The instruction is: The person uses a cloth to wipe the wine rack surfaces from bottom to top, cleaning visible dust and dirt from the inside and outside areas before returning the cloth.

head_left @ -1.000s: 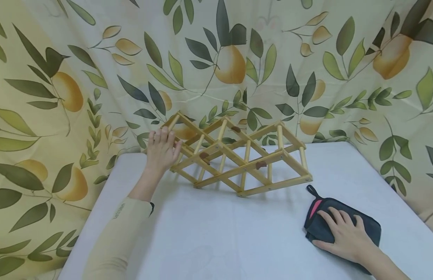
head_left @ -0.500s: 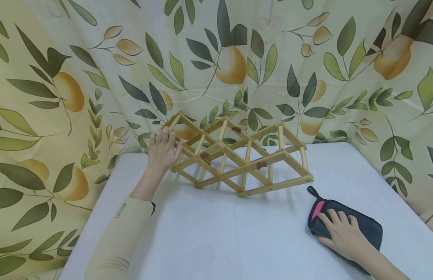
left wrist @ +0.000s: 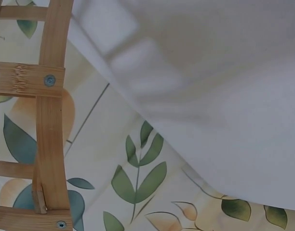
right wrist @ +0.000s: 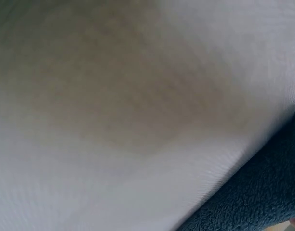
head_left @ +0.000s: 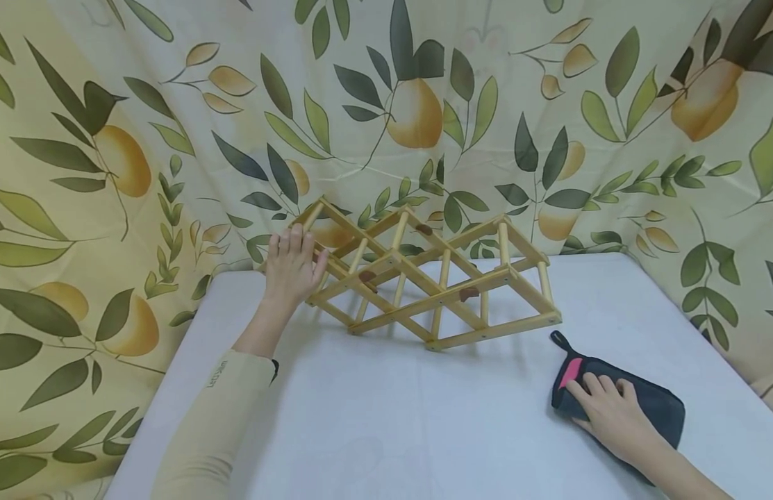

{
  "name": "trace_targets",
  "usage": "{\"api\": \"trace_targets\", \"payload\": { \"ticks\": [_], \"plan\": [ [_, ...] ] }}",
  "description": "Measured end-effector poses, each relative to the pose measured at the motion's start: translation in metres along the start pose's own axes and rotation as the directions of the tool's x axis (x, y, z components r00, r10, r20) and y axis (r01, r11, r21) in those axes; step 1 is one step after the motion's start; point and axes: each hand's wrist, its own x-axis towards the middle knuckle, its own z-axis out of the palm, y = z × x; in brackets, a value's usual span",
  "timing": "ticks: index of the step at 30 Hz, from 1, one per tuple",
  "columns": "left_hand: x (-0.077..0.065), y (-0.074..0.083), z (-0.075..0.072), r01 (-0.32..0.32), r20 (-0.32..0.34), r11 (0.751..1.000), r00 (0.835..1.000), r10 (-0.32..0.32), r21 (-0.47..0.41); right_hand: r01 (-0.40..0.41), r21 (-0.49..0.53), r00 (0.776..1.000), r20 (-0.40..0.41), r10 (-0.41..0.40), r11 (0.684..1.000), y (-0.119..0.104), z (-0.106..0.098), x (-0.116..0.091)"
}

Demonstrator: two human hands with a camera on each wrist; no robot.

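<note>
While the left hand [head_left: 291, 267] lies straight-fingered on the rack [head_left: 447, 298], center, the right hand [head_left: 613, 414] grips the pouch [head_left: 660, 408], lower right; steady pressure should help.

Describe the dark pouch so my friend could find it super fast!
Start at the white table and find the pale wooden crisscross rack. Nearer you, past its right end, lies a dark, rounded rectangular fabric pouch. Only it has a bright pink patch and black strap loop.
</note>
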Motion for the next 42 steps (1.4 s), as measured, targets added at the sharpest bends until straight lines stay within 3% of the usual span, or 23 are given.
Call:
{"api": "trace_targets", "payload": {
  "ticks": [4,10,20,27,33,42],
  "plan": [
    [0.000,0.000,0.001,-0.010,-0.019,1.000,1.000,0.010,0.011,0.012,0.003,0.998,-0.060,-0.012,1.000,0.002,-0.002,0.001],
    [0.000,0.000,0.001,-0.001,-0.005,1.000,1.000,0.001,0.007,-0.037,0.041,0.990,-0.137,0.042,0.998,0.000,-0.010,0.003],
    [-0.001,0.000,0.000,0.010,0.009,1.000,1.000,-0.010,0.001,-0.154,0.147,0.947,-0.262,0.189,0.977,0.001,-0.039,0.011],
    [0.000,0.000,0.000,0.010,0.008,1.000,1.000,-0.010,-0.006,-0.209,0.224,0.862,-0.417,0.287,0.952,0.004,-0.071,0.022],
    [0.000,0.000,0.001,0.009,0.006,1.000,1.000,-0.009,-0.007,-0.140,0.298,0.776,-0.559,0.292,0.944,-0.001,-0.097,0.035],
    [0.000,-0.001,0.003,0.007,0.001,1.000,1.000,-0.007,-0.003,-0.059,0.348,0.685,-0.668,0.291,0.936,-0.020,-0.133,0.057]
  ]
}}
